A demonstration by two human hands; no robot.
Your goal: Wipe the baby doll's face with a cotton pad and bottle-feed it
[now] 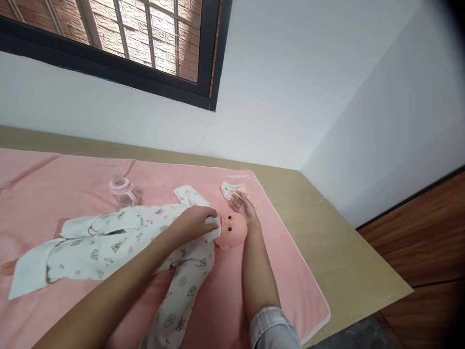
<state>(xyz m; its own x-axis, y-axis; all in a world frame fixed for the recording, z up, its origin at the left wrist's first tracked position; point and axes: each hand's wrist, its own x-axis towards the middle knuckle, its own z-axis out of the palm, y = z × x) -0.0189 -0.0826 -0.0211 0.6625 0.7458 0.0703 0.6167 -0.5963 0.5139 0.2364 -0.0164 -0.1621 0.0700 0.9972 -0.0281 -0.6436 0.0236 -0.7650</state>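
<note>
A baby doll lies on its back with its head to the right, in a white sleepsuit printed with small green and brown figures. My left hand is closed on a white wipe, which lies against the doll's mouth and chin. Beside the far side of the doll's head rests my right hand, palm turned up and fingers stretched out. Just beyond those fingers is a small white and peach packet; its print is too small to read.
A pink baby bottle with a handle lies beyond the doll's body. Under everything spreads a pink blanket on a wooden surface. A white wall and a dark-framed window stand behind, with wooden panels at right.
</note>
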